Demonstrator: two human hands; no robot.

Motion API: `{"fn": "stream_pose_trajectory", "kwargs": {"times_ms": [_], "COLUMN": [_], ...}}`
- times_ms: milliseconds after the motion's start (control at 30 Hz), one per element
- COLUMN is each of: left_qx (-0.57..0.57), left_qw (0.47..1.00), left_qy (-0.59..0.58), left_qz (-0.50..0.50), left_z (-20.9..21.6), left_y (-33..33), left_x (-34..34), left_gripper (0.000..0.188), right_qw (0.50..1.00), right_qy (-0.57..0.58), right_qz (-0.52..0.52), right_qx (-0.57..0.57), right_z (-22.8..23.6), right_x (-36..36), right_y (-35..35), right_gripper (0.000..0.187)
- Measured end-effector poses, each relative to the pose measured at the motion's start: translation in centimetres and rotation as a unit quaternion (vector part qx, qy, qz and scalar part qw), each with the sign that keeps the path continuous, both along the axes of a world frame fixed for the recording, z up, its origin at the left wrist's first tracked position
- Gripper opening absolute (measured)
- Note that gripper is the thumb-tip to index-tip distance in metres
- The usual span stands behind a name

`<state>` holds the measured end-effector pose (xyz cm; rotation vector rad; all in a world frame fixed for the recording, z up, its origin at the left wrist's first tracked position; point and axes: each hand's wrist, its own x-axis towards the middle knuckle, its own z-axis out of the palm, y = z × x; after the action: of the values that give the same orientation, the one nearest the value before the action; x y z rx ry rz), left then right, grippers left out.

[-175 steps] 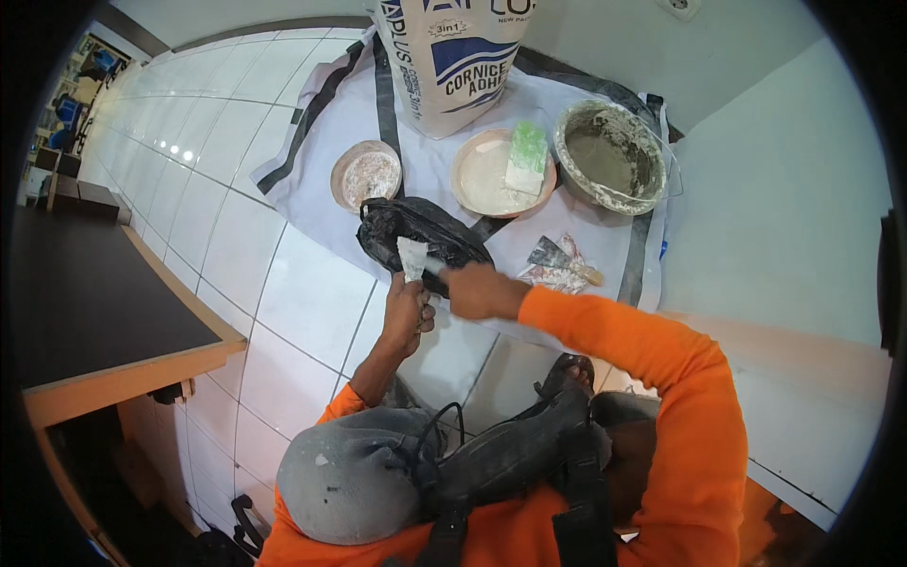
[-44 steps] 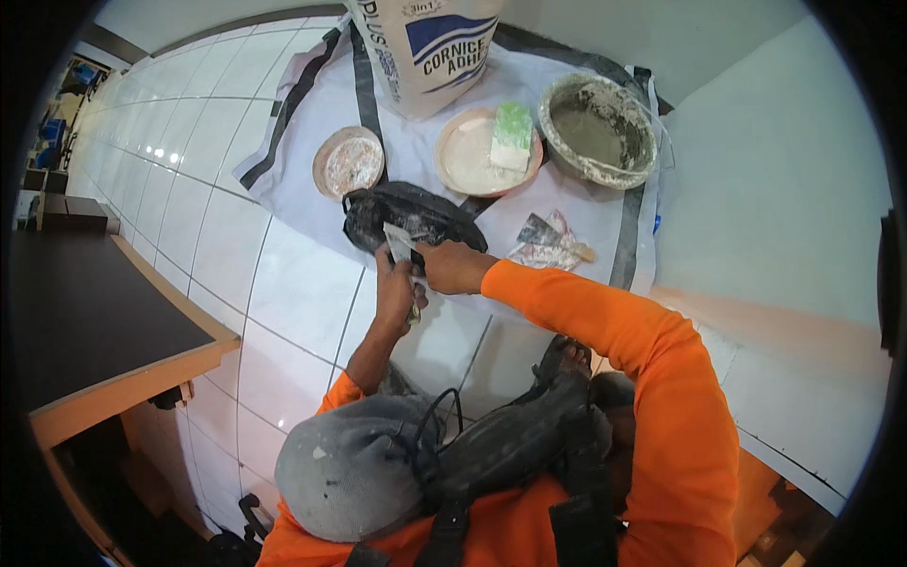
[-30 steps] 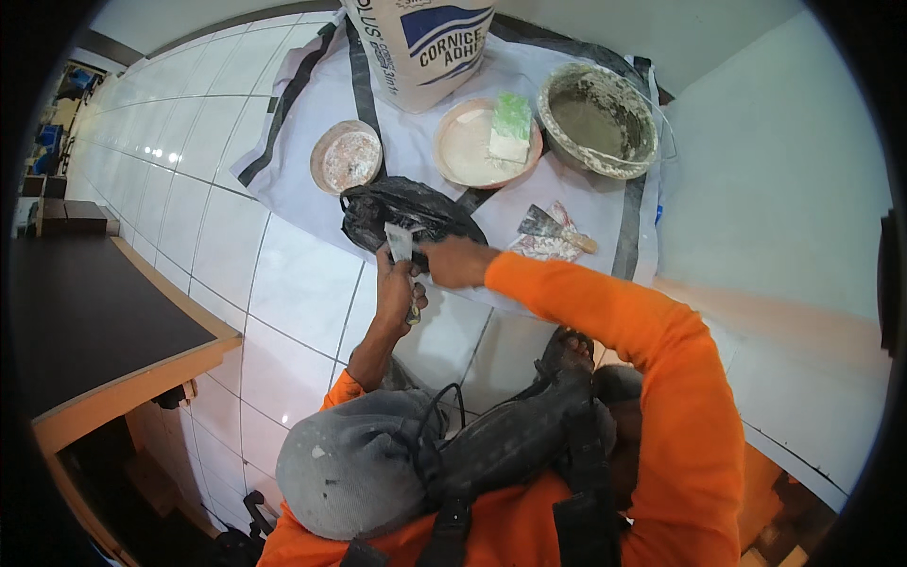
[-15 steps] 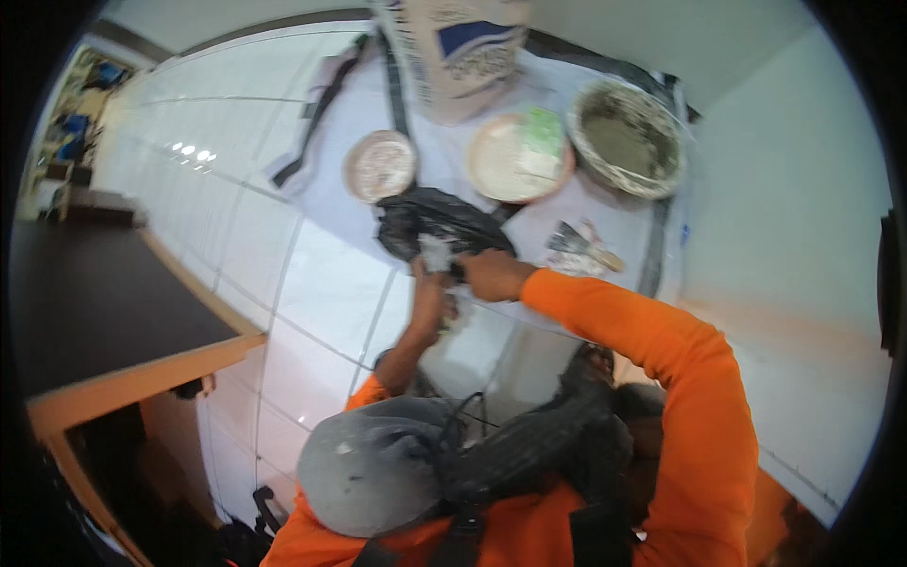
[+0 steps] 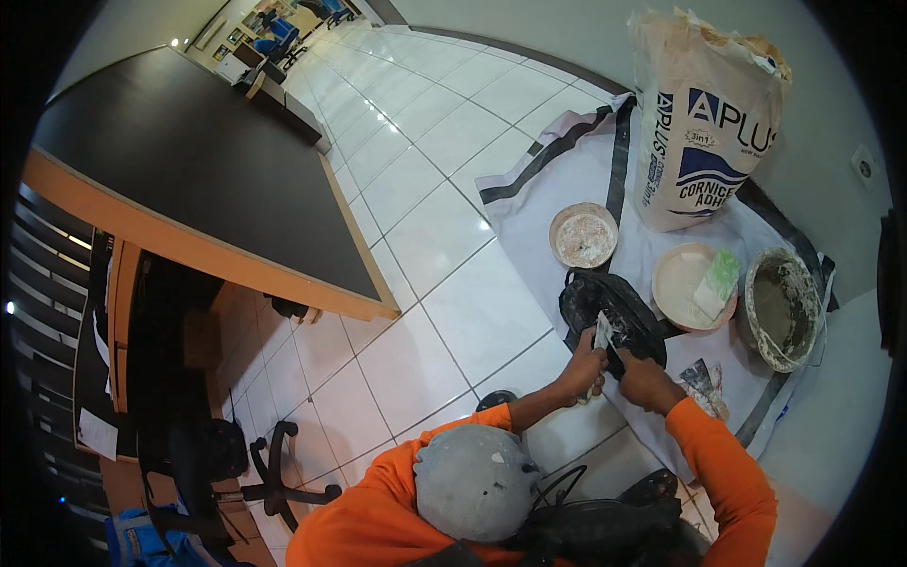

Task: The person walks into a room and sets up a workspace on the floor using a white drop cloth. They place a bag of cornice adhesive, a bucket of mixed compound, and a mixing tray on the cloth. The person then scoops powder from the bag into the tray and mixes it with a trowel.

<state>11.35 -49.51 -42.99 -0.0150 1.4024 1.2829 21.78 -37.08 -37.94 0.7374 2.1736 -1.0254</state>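
Observation:
My left hand (image 5: 582,369) is closed round a putty knife, its whitish blade (image 5: 603,326) pointing up and away from me. Closed beside it, my right hand (image 5: 648,383) grips a black-handled tool (image 5: 614,363), whose working end meets or lies very near that blade; its exact kind is hard to make out. Both hands are over the near edge of a crumpled black plastic bag (image 5: 635,307) with pale smears inside. Right of my right hand, a scraper (image 5: 699,378) and other smeared tools lie on the white sheet (image 5: 524,213).
Beyond the bag are a shallow bowl (image 5: 584,236) with white residue, a bowl (image 5: 675,279) of pale powder with a green-and-white packet, and a bucket (image 5: 782,307) of grey mix. A tall paper sack (image 5: 704,123) stands behind. Left is a dark-topped desk (image 5: 208,161).
My view has swung left, so the sheet, bowls and sack sit further right in the picture, and more desk and floor show. Both hands stay together at the black bag.

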Motion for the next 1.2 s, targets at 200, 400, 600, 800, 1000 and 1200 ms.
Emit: {"fn": "stream_pose_trajectory", "kwargs": {"times_ms": [200, 400, 600, 800, 1000, 1200], "left_qx": [0.001, 0.007, 0.004, -0.007, 0.005, -0.023], "left_qw": [0.999, 0.996, 1.000, 1.000, 1.000, 0.999], "left_qy": [0.051, 0.086, -0.017, -0.016, -0.018, 0.002], "left_qz": [-0.001, -0.014, -0.020, -0.016, -0.019, -0.023], "left_z": [-2.1, -3.4, -0.6, 0.8, -0.3, 0.3], "left_y": [0.3, -0.7, 0.5, 0.4, 0.1, 0.2], "left_x": [0.6, 0.6, 0.1, 0.6, 0.2, 0.6], "left_gripper": [0.053, 0.052, 0.041, 0.037, 0.041, 0.042], "right_qw": [0.998, 0.996, 0.994, 0.991, 0.993, 0.991], "right_qy": [0.061, 0.081, 0.037, 0.085, 0.091, 0.100], "right_qz": [0.024, -0.042, -0.078, 0.033, 0.027, 0.003], "right_qx": [0.016, 0.017, -0.070, 0.100, 0.070, 0.085], "right_z": [-2.6, -5.4, -0.7, -3.0, -3.6, -3.2], "right_x": [1.2, 0.6, 1.4, 2.9, 1.5, 1.0], "right_y": [0.1, 2.3, 3.7, 0.2, 0.3, 0.0], "right_gripper": [0.059, 0.037, 0.063, 0.049, 0.042, 0.040]}}
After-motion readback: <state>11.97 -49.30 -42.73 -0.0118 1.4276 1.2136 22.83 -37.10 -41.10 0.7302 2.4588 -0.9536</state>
